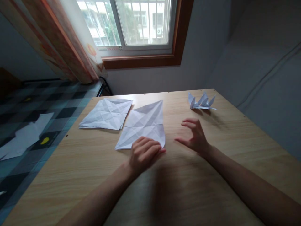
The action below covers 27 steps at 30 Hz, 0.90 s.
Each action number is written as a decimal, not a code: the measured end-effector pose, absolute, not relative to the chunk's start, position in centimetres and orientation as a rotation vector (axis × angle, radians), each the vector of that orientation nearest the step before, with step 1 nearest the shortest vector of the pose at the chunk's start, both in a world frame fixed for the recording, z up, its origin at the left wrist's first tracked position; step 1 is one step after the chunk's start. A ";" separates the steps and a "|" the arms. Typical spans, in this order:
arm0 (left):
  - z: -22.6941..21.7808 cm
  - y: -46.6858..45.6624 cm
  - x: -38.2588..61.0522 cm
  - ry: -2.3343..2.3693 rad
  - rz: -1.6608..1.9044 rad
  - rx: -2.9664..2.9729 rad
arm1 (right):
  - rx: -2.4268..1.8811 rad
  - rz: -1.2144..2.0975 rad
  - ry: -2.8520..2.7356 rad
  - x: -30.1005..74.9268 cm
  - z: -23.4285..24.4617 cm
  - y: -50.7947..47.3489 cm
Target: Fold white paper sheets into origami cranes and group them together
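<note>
At the middle of the table (pixel 94 175), the left grip (pixel 143 152) lies with its fingers folded close over the near edge of a creased white sheet (pixel 145 124). Its fingertips touch the sheet's near right corner; whether the edge is pinched cannot be told. The right grip (pixel 194 136) hovers just right of that sheet, open, with fingers loosely curled and thumb apart, holding nothing. The sheet lies flat, its far edge pointing toward the window (pixel 138 22). A second creased sheet (pixel 107 113) rests just beside it on the left, the two nearly touching at one corner. A folded paper figure (pixel 202 103) with several raised points stands near the table's far right edge, well apart from both grips. The table is pale wood grain. Left of it is a checked cover (pixel 35 106) bearing loose white paper (pixel 25 135). A patterned curtain (pixel 68 40) hangs by the wood-framed window, and a plain grey wall (pixel 258 62) closes the right side.
</note>
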<state>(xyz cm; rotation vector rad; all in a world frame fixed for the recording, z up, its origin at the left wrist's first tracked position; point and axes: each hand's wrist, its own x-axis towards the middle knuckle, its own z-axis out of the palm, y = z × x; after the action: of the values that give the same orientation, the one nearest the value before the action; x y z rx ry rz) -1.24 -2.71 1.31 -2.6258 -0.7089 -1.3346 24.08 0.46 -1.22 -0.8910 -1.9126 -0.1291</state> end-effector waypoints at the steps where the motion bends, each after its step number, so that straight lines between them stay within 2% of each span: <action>1: 1.2 -3.0 -0.9 -0.662 -1.311 -2.678 | -0.818 -0.168 -2.067 23.4 -1.0 -0.1; 4: 0.9 -3.4 -0.6 -0.579 -1.296 -2.764 | -0.721 -0.248 -2.327 21.9 -0.9 -1.0; 7: 0.8 -3.3 -0.7 -0.520 -1.316 -2.836 | -0.689 -0.169 -2.448 21.4 -1.4 -0.7; 11: 0.8 -2.4 -1.9 -0.580 -1.272 -2.939 | -0.672 0.128 -2.454 22.2 -2.2 0.0; 14: 0.8 -0.7 -4.0 -0.821 -1.147 -3.004 | -0.709 0.389 -2.354 23.3 -2.4 0.5; 19: 0.7 1.6 -7.3 -1.142 -0.748 -3.133 | -0.789 0.708 -2.288 25.4 -1.8 1.2; 22: 0.6 1.8 -7.7 -1.141 -0.547 -3.207 | -0.856 0.682 -2.393 26.3 -1.4 1.5; 27: 0.7 1.7 -7.5 -1.145 -0.439 -3.206 | -0.906 0.499 -2.548 26.6 -1.6 1.6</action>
<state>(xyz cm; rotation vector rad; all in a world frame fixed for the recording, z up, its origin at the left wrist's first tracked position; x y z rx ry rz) -7.53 1.70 0.65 -3.2060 -1.1448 -0.4391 26.59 1.62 -1.56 -0.9063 -2.5476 0.4988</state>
